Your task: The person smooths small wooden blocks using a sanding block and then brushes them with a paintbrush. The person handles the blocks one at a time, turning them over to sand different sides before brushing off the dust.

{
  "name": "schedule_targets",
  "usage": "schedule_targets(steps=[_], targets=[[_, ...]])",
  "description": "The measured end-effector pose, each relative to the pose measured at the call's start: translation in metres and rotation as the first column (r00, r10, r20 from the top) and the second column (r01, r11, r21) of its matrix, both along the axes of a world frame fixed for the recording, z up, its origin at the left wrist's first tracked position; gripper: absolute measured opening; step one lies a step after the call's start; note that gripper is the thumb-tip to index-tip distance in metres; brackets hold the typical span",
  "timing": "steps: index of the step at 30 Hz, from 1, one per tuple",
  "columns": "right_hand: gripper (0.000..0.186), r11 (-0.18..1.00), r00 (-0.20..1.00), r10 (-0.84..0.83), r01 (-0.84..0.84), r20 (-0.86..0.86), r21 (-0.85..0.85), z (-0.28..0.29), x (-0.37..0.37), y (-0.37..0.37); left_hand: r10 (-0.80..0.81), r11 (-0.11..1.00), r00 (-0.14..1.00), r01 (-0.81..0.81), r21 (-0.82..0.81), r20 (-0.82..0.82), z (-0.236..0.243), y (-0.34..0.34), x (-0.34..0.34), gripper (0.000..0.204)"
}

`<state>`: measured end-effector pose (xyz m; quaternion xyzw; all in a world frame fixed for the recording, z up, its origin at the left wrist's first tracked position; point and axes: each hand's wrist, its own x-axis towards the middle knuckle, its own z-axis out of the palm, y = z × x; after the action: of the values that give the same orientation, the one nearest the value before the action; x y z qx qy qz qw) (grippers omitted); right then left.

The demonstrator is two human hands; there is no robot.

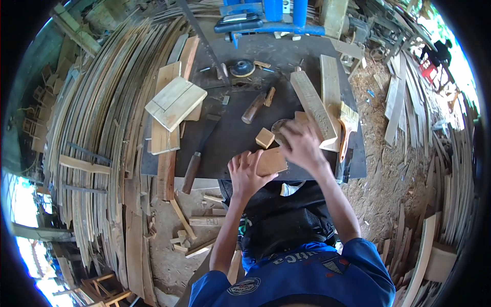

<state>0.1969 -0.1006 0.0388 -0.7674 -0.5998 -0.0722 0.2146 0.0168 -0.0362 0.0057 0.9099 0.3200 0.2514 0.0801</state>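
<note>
held block (272,161): smooth wood | tabletop (232,132): matt | shirt (299,278): matt cloth

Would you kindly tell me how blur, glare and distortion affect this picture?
Head view throughout: the bare right hand looks motion-blurred, the bare left hand on a flat tan wooden block sharper; glare whitens the upper right and lower left; long greyish-brown wooden planks bow toward the rim.

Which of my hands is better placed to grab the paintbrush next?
Likely the right hand: it's nearer the paintbrush, though whether it holds anything is unclear; the left hand is farther, gripping the wooden block.
</note>
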Motion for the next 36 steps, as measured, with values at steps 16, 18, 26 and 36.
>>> schedule_targets(steps=[16, 18, 26, 36], targets=[[0.025, 0.97, 0.996, -0.047, 0.064, -0.078, 0.235, -0.061, -0.018, -0.015, -0.141, 0.841, 0.968, 0.007, -0.541, -0.207, 0.108, 0.102, 0.071, 0.059], [0.023, 0.971, 0.998, -0.038, 0.05, -0.053, 0.232, -0.061, -0.019, -0.016, -0.094, 0.865, 0.954, -0.063, -0.499, -0.284, 0.098, 0.132, 0.114, 0.067], [0.026, 0.965, 0.989, -0.116, 0.134, -0.092, 0.224, -0.054, -0.031, -0.011, -0.279, 0.944, 0.925, 0.313, -0.101, 0.258, 0.069, 0.112, 0.182, 0.035], [0.005, 0.814, 0.784, 0.175, 0.225, -0.595, 0.536, -0.022, -0.027, -0.028, -0.092, 0.927, 0.783, 0.292, -0.234, 0.616, 0.041, -0.02, 0.035, 0.006]])
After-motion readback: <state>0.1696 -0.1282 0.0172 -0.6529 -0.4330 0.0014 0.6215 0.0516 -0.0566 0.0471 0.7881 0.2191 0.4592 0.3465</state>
